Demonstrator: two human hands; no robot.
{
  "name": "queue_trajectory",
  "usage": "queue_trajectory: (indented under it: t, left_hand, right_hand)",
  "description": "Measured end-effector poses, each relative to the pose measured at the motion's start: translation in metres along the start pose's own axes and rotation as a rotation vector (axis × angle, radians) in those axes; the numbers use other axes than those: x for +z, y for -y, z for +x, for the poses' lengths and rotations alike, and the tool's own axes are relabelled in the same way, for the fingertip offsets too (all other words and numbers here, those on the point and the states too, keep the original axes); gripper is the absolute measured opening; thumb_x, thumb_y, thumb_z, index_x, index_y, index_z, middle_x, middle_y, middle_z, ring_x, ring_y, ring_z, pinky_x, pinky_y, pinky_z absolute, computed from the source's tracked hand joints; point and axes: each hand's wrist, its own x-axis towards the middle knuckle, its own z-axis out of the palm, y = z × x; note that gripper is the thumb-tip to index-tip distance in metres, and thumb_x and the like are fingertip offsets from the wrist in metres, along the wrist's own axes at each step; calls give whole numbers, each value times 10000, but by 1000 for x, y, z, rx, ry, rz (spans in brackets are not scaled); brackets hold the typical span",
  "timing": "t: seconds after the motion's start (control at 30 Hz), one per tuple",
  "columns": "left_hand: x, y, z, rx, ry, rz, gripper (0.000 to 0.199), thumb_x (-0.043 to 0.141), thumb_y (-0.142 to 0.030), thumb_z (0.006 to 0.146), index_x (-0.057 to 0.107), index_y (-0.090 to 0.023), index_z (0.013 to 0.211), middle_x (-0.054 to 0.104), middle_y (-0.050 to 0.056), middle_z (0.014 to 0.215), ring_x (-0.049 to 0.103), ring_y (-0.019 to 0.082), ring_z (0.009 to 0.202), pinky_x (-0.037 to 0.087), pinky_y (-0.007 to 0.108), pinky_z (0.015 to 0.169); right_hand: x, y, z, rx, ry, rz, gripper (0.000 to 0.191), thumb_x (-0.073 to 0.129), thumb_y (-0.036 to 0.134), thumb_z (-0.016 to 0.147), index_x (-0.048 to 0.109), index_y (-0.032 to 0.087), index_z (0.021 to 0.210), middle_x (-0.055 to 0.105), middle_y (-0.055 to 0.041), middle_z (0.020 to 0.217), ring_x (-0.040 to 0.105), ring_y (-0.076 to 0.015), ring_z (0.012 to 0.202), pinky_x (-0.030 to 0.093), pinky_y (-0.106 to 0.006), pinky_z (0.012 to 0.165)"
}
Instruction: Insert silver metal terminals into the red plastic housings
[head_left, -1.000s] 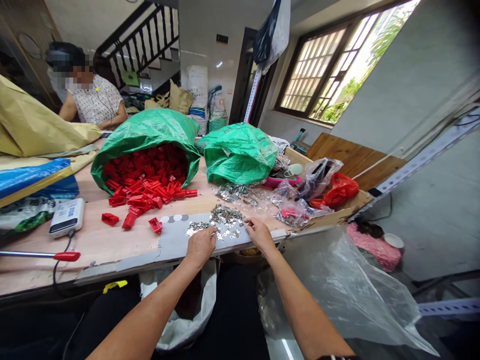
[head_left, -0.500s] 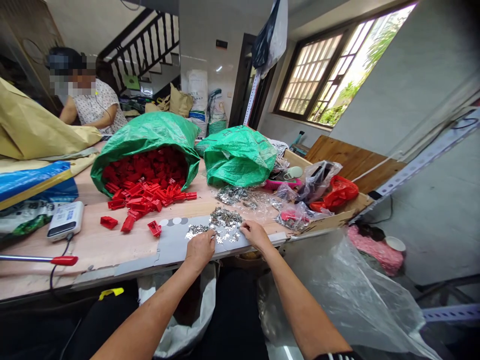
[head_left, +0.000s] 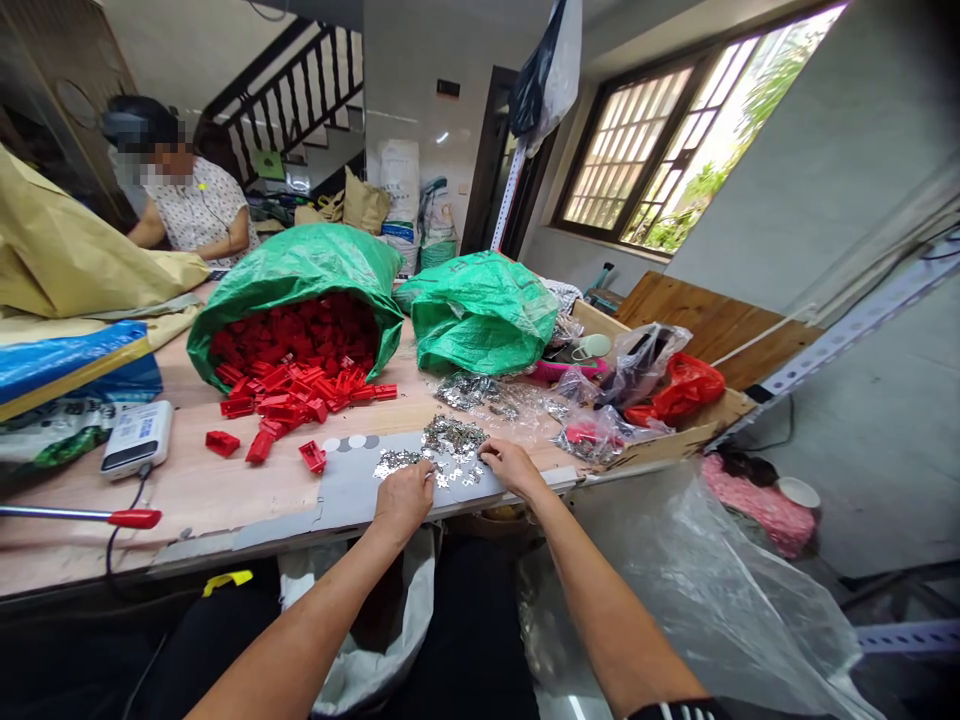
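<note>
Single head-worn view, forward and down over the nearby table [head_left: 202,480]

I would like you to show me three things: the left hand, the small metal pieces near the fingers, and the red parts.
Left hand [head_left: 405,494]: head view, on the back of it.
Small metal pieces [head_left: 453,435]: head view, on their larger heap.
Red parts [head_left: 289,388]: head view, on the spilled portion.

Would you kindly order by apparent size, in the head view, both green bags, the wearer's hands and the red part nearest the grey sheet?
Largest to smallest:
Green bag spilling red parts
Other green bag
Left hand and right hand, too alike to rank
Red part nearest the grey sheet
</note>
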Motion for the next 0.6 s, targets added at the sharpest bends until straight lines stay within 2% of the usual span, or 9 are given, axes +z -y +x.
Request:
queue_trajectory:
  t: [0.13,0.27,0.33,0.43,0.6]
  left_hand:
    - [0,-1,0,-5,12,-3,280,402,-296,910,623,-272,1081,719,57,995,652,205,930,451,298,786]
    - [0,-1,-1,0,4,-5,280,399,-300,910,622,-271,1078,718,57,995,651,207,924,451,301,783]
    - [0,0,0,6,-6,-4,277,399,-304,909,623,-270,1068,719,54,990,653,210,917,452,303,773]
    - [1,1,0,13,-14,-2,270,404,-311,906,626,-267,1053,721,52,978,655,215,908,454,305,759]
    - [1,1,0,17,-20,1,272,396,-307,908,625,-265,1049,722,56,970,659,221,895,456,310,742]
  right_hand:
    - [0,5,0,-12,-19,-8,196,504,189,809,666,230,911,678,-12,867,591,-166,786,438,-262,733]
    - [3,16,2,-38,-29,-40,290,520,134,780,646,247,1015,651,-29,976,579,-171,871,420,-271,800]
    - [4,20,2,-48,-19,-56,265,540,121,760,656,247,963,645,-28,985,576,-175,893,410,-273,812]
    - [2,20,0,-38,-15,-72,184,553,128,751,655,229,866,650,-23,897,581,-178,849,408,-272,774]
    - [-4,10,-4,-21,-30,-69,168,559,122,741,657,218,839,660,-14,822,582,-162,773,413,-256,731]
